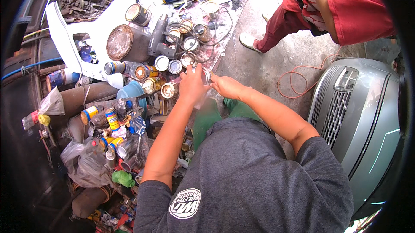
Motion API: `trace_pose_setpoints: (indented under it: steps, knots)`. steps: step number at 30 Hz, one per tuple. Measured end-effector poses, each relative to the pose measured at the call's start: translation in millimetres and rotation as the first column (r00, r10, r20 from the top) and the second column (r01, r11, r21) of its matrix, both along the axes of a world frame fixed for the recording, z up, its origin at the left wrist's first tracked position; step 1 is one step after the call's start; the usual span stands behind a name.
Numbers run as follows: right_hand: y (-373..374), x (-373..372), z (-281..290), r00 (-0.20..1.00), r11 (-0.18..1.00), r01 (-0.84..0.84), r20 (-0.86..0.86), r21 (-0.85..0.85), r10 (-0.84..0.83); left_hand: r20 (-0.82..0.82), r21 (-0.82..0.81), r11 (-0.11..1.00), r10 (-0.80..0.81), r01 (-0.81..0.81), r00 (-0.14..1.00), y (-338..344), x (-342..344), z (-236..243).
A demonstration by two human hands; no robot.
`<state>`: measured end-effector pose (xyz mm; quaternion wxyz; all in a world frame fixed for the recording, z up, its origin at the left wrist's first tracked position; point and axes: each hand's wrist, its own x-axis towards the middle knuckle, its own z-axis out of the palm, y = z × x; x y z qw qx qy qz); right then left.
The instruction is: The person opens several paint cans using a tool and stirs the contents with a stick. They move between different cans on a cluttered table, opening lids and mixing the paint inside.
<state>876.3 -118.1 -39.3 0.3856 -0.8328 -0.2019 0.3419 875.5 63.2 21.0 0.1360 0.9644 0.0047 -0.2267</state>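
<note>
My left hand (pixel 193 84) is wrapped round a small can (pixel 205 76) with a pale rim, held above my lap. My right hand (pixel 227 87) closes on the can's right side, its fingertips partly hidden. Just beyond my hands, several open and lidded paint cans (pixel 174 66) crowd the bench edge. A dark heat gun (pixel 158 36) lies among them, near a looped cable (pixel 231 21). Behind it stand a large can with a rusty lid (pixel 119 43) and a smaller dark can (pixel 138 14).
At the left, a heap of used cans, plastic bags (pixel 82 159) and a blue bucket (pixel 131 90) surrounds pipes. A white car panel (pixel 65 43) leans behind. A person in red (pixel 281 21) stands ahead right, by an orange cord (pixel 298 75) and a grey car bumper (pixel 367 112).
</note>
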Motion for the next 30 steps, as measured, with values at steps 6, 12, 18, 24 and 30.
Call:
trace_pose_setpoints:
  steps: [6,12,18,24,30]
  knots:
    - [-6.2,-7.1,7.7,0.999,0.999,0.038,0.013,0.037,-0.039,-0.046,-0.071,0.994,-0.081,0.077,0.996,10.9,3.2,-0.7]
    - [-34.8,-6.3,15.3,0.972,0.988,0.154,-0.178,-0.007,-0.153,0.005,-0.001,0.922,-0.388,0.388,0.922,27.7,9.6,-13.8]
    - [-31.1,2.3,24.2,0.761,0.910,0.415,-0.555,0.018,-0.336,-0.040,0.077,0.982,0.174,-0.170,0.984,-8.9,1.4,-6.6]
    - [-4.7,5.3,18.9,0.689,0.879,0.474,-0.646,0.059,-0.329,0.127,0.107,0.909,-0.413,0.402,0.902,27.0,2.0,-31.2]
    - [9.0,5.9,27.2,0.717,0.896,0.442,-0.615,0.037,-0.328,-0.030,0.058,0.995,0.085,-0.084,0.996,-6.3,0.3,1.9]
